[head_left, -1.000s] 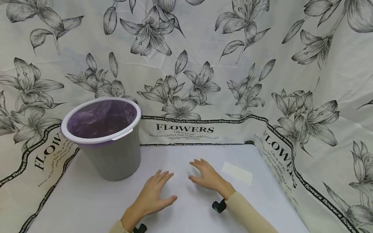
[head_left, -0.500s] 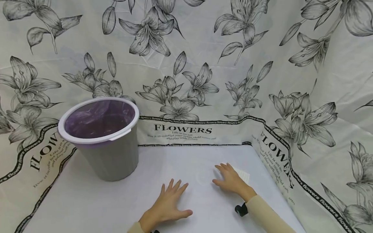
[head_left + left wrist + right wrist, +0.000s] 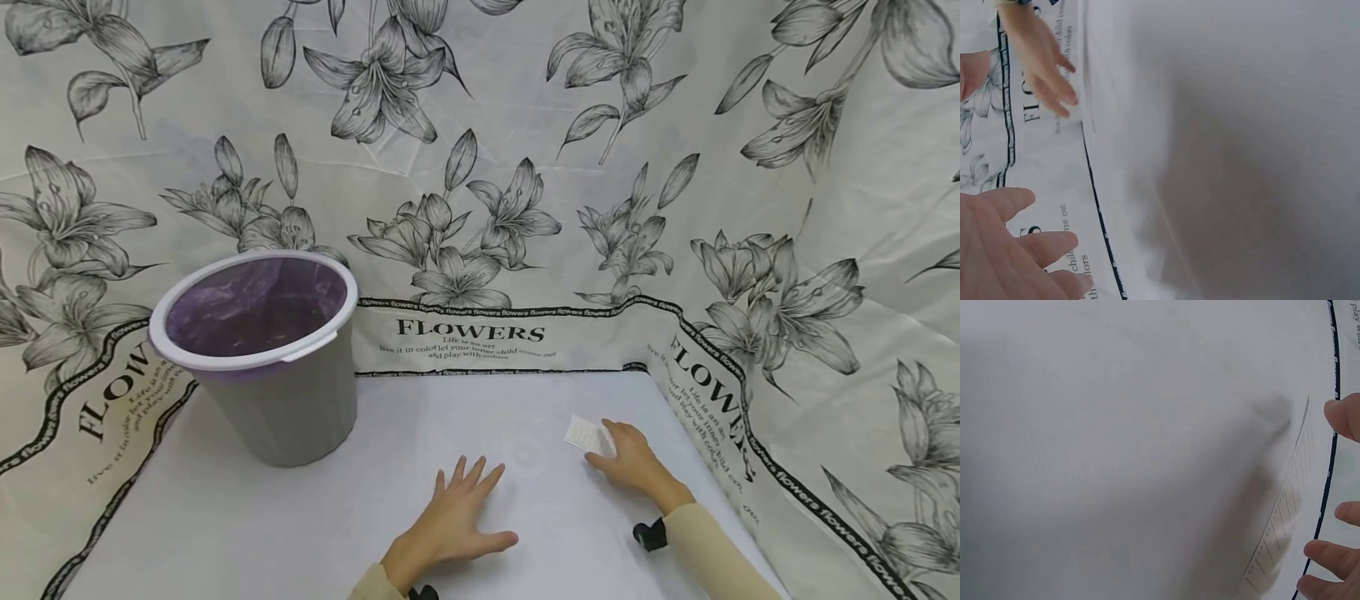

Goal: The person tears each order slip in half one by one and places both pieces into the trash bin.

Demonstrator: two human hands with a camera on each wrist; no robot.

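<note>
A thin white strip with ruled lines [image 3: 587, 435] lies on the white tabletop at the right in the head view. My right hand [image 3: 637, 462] is over its right part and hides that end, thumb and fingertips right at the strip. In the right wrist view the strip's ruled edge [image 3: 1282, 515] shows beside that hand's thumb [image 3: 1344, 417] and spread fingers, a gap between them. My left hand [image 3: 453, 517] hovers over the middle front of the table, palm down, fingers spread and holding nothing.
At the back left stands a grey bin [image 3: 288, 417] with a white rim and a purple liner inside. The white tabletop [image 3: 420, 417] ends at a floral cloth [image 3: 480, 208], which hangs behind and along both sides.
My right hand has moved right from mid-table to the strip and now covers its right end. My left hand has shifted right, its fingers spreading wider. The bin stays put.
</note>
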